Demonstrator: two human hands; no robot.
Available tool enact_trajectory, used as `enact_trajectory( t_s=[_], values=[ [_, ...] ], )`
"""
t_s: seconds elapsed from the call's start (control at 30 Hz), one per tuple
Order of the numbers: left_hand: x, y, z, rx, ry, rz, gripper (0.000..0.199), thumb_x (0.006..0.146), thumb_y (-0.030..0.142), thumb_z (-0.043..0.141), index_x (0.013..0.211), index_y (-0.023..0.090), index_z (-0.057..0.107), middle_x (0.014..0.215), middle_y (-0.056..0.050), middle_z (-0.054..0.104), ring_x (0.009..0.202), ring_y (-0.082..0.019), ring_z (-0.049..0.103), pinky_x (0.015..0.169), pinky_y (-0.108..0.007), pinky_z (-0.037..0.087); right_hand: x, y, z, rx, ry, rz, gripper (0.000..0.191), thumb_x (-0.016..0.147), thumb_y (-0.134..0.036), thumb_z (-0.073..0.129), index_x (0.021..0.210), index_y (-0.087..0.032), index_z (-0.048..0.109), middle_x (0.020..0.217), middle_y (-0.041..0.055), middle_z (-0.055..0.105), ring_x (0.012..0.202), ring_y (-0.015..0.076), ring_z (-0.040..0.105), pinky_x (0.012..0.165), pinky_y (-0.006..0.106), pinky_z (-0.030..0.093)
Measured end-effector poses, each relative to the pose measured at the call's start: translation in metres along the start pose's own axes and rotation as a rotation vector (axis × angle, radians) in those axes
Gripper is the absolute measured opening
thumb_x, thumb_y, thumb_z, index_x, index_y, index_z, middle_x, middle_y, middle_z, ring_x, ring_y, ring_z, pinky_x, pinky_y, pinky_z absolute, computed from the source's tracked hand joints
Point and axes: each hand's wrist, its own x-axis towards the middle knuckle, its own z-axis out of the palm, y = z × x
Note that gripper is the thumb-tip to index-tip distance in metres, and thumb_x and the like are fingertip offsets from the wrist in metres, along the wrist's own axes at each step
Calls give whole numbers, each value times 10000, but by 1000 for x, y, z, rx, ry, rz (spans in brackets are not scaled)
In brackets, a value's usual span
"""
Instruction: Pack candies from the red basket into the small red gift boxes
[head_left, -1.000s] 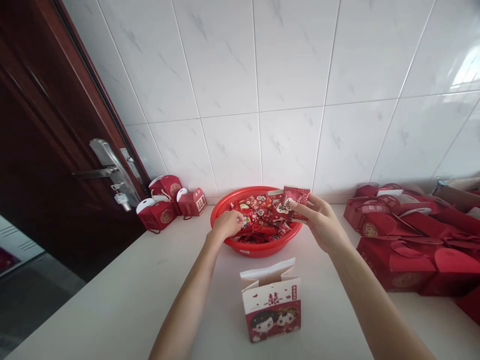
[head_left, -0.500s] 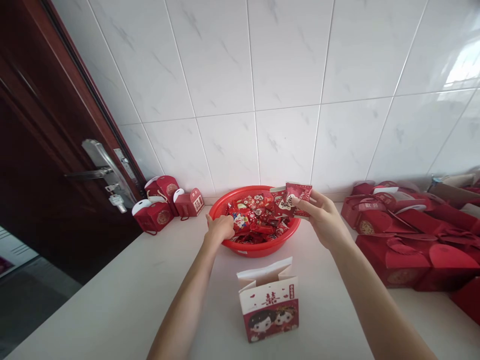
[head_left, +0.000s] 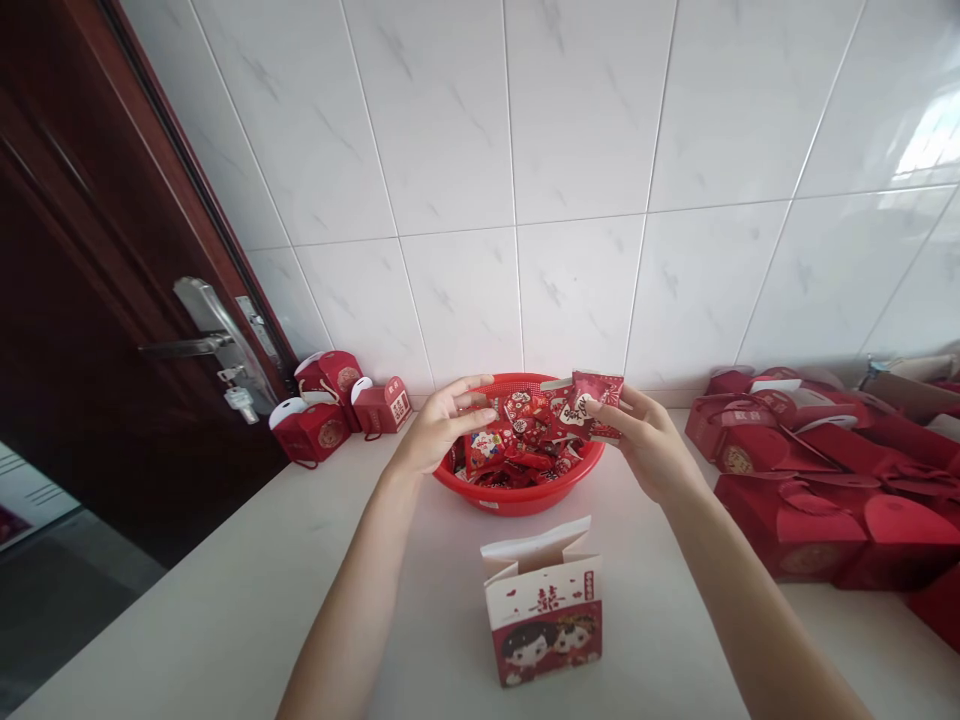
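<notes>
Over the left side of a red plastic basket (head_left: 517, 505), my left hand (head_left: 439, 430) has its thumb and fingers apart, with nothing clearly held between them. Red wrapped sweets (head_left: 532, 435) fill the basket, among them a packet with a colourful print (head_left: 484, 450) just below my left thumb. Over the basket's right rim, my right hand (head_left: 649, 440) pinches red candy packets (head_left: 585, 405), which overlap each other. In front of the basket stands a paper gift box (head_left: 547, 620) with its top open, printed with two cartoon figures on a red and white front.
Several red gift boxes (head_left: 795, 520) are crowded together on the right side of the white table (head_left: 300, 570). Three smaller red boxes (head_left: 311, 430) stand at the left by the wall. Behind them is a dark door with a metal handle (head_left: 225, 340). White tiles (head_left: 465, 290) rise behind the basket.
My left hand has come up from among the sweets, and its fingers have spread. My right hand keeps its packets in nearly the same place. The view has shifted slightly.
</notes>
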Motion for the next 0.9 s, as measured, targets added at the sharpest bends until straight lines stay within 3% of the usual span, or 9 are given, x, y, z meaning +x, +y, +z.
enact_trajectory(
  t_s=[0.1,0.23,0.5,0.7,0.9],
  values=[
    [-5,10,11,-194,17,10,620,593,315,919,1161,144,739,992,-82,775,915,-211,715,914,-354,564,-1,0,2,33,-21,27,319,729,-419,866,972,-235,771,995,53,794,965,264,734,902,399,582],
    [-11,15,23,-281,-11,39,485,602,299,927,1041,152,782,910,-67,790,872,-214,721,885,-360,570,-3,-2,5,71,-44,65,320,707,-399,880,956,-224,780,1013,61,792,973,266,731,865,375,593],
    [-25,27,33,-229,-59,100,404,744,250,848,1140,218,771,929,-16,756,824,-143,679,756,-243,550,-6,-6,6,120,-110,74,311,756,-358,857,1033,-230,795,1003,48,796,916,234,731,803,334,595],
    [-33,37,40,-209,-63,160,331,777,257,829,1098,190,786,939,-40,790,892,-172,719,820,-269,592,-9,-11,8,124,-107,81,323,751,-346,863,1044,-229,793,992,46,797,891,225,732,760,312,586],
    [-45,42,43,-107,73,173,429,734,273,857,1137,149,777,978,-81,810,935,-236,761,822,-323,638,-14,-17,11,110,-120,78,334,758,-346,863,1061,-228,789,978,43,799,878,211,733,762,294,582]
  ],
)
